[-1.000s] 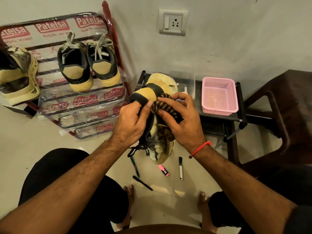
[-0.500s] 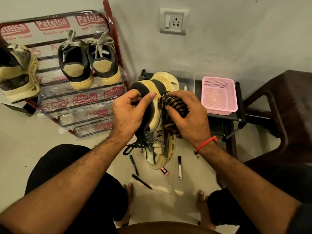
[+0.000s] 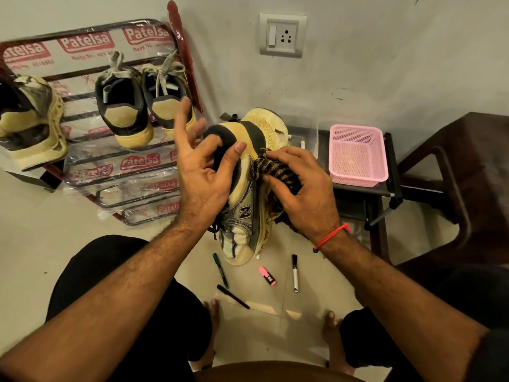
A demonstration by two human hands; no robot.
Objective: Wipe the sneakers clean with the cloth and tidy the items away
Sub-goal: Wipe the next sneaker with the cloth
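The sneaker (image 3: 249,194) is held at the centre of the frame, heel uppermost and toe pointing down toward the floor (image 3: 55,216), with the side bearing the "N" logo facing the camera.

Left hand (image 3: 203,172): the thumb presses the yellow heel panel and one finger is hooked inside the dark collar; the remaining fingers are spread and lifted off the shoe. The hand thus holds the sneaker at the collar.

Right hand (image 3: 303,186): the fingers are curled round a bunched black-and-yellow checked cloth (image 3: 272,169) and press it against the right edge of the sneaker, just below the heel.

On the floor below the sneaker lie a green marker (image 3: 220,270), a black pen (image 3: 232,296), a pink highlighter (image 3: 267,275) and a white marker (image 3: 295,272), all apart from one another.

At the upper left of the frame stands a plastic-wrapped shoe rack (image 3: 115,166). It carries a pair of black-and-tan shoes (image 3: 143,100) with heels facing the camera and, at the far left, one further sneaker (image 3: 30,122).

At the right of centre, a pink basket (image 3: 358,158) rests on a low dark desk (image 3: 391,161). A brown chair (image 3: 468,175) occupies the right edge. A wall socket (image 3: 282,35) is mounted at upper centre.
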